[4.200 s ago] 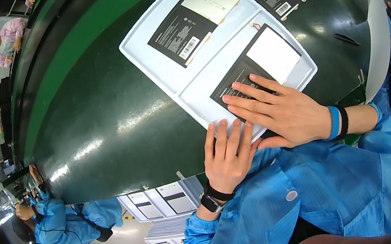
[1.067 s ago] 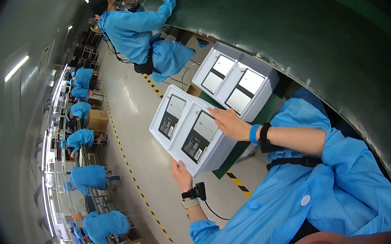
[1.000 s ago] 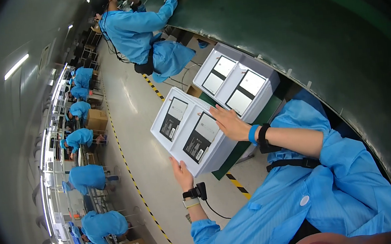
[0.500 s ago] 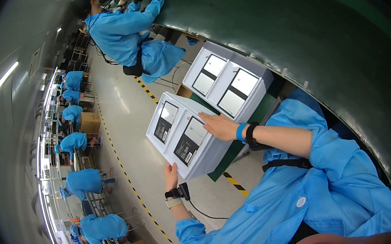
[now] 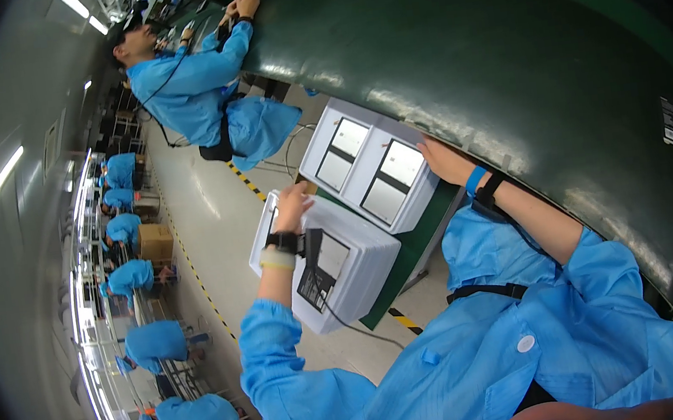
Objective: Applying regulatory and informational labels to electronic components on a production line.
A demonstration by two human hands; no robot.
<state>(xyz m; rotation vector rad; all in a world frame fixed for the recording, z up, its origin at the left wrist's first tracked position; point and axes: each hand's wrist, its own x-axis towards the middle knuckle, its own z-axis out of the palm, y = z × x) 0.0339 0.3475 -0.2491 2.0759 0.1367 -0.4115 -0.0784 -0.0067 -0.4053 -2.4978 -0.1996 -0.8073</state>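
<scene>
Grip? Can't tell tbh: right hand (image 5: pixel 446 159) is touching the far tray stack (image 5: pixel 359 170), left hand (image 5: pixel 292 207) overlapping the near stack (image 5: pixel 368 272).

- A loose, creased, bright blue smock (image 5: pixel 474 369) with 1 round white button (image 5: pixel 525 344)
- 2 baggy blue sleeves (image 5: pixel 274 348), pushed up the forearms
- A black waist belt (image 5: pixel 485 291)
- Dark cloth (image 5: pixel 534 396) at the neckline
- Left wrist: black strap (image 5: pixel 281 241), boxy black device (image 5: pixel 313 252), thin dark cable (image 5: pixel 360 330), pale band (image 5: pixel 277 259)
- Right wrist: blue band (image 5: pixel 476 179), wider black band (image 5: pixel 489 190)
</scene>
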